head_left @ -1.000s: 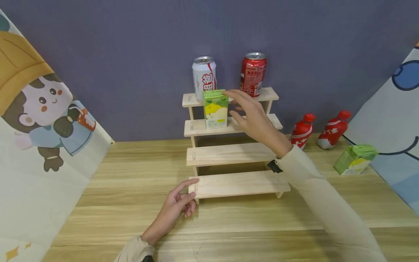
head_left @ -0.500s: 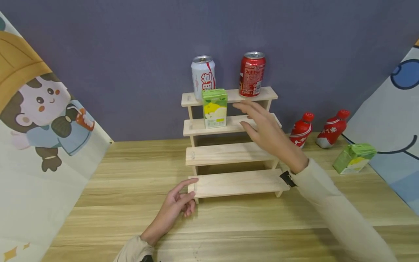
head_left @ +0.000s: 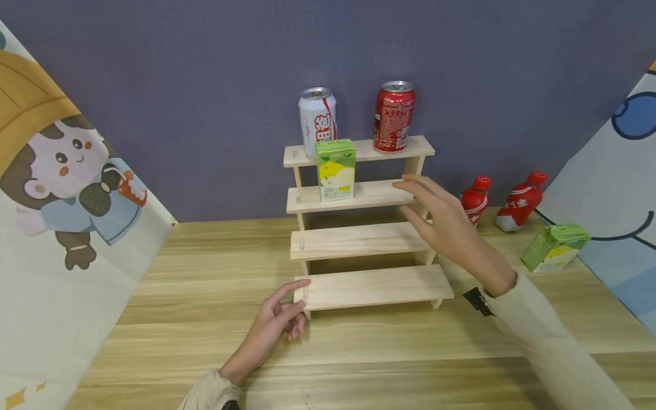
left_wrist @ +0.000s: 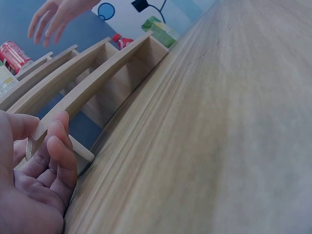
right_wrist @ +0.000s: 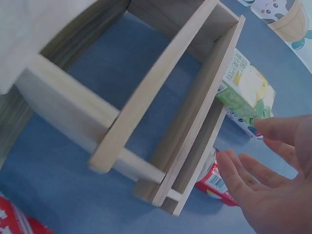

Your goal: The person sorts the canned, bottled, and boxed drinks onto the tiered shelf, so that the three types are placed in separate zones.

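Note:
A four-step wooden display rack [head_left: 376, 287] stands on the table. My left hand [head_left: 271, 322] pinches the left end of its lowest board between thumb and fingers, as the left wrist view also shows. My right hand [head_left: 448, 230] holds nothing; its fingers are extended and spread near the right end of the second board from the top. On that board, toward the left, a green juice box [head_left: 336, 171] stands upright. Behind it on the top board are a white can [head_left: 318, 119] and, farther right, a red can [head_left: 393, 117].
Right of the rack, two red bottles [head_left: 474, 199] stand by the back wall, one partly behind my right hand. A second green juice carton [head_left: 556, 249] sits nearer on the wood-grain table [head_left: 205, 273]. Printed panels [head_left: 61, 188] flank both sides.
My right hand has drawn away from the juice box, moving right and toward me. The box stays on its board. My left hand keeps its place on the rack.

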`<state>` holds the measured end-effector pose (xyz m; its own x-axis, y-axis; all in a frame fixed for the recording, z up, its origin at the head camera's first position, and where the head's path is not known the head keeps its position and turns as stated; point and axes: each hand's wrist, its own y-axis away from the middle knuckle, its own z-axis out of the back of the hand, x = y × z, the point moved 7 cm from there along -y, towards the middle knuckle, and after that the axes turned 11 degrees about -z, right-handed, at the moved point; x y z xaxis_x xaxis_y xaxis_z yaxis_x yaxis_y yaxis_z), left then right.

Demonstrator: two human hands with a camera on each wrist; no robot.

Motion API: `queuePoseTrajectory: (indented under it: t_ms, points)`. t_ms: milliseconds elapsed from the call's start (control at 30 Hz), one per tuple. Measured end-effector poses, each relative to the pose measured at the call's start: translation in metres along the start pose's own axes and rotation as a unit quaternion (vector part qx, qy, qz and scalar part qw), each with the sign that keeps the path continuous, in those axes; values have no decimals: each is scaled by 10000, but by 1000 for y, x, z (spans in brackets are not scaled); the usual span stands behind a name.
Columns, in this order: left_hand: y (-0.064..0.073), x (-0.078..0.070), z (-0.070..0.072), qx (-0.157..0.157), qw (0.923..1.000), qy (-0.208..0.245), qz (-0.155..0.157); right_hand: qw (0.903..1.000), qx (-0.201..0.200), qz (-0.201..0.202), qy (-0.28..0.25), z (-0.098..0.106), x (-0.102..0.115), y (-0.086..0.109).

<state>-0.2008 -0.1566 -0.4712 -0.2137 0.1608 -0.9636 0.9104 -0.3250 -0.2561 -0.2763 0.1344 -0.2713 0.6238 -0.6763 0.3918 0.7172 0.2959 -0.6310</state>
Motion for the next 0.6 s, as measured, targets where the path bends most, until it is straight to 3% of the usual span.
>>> queuePoseTrajectory:
  t_ms: [267,600]
  points:
    - [0,1,0,-15,10000,-28,-12,9992,-292,-60,251,17,-12,23]
    - [0,1,0,2,10000,-28,8,9944,-285,-582,838,44,-37,47]
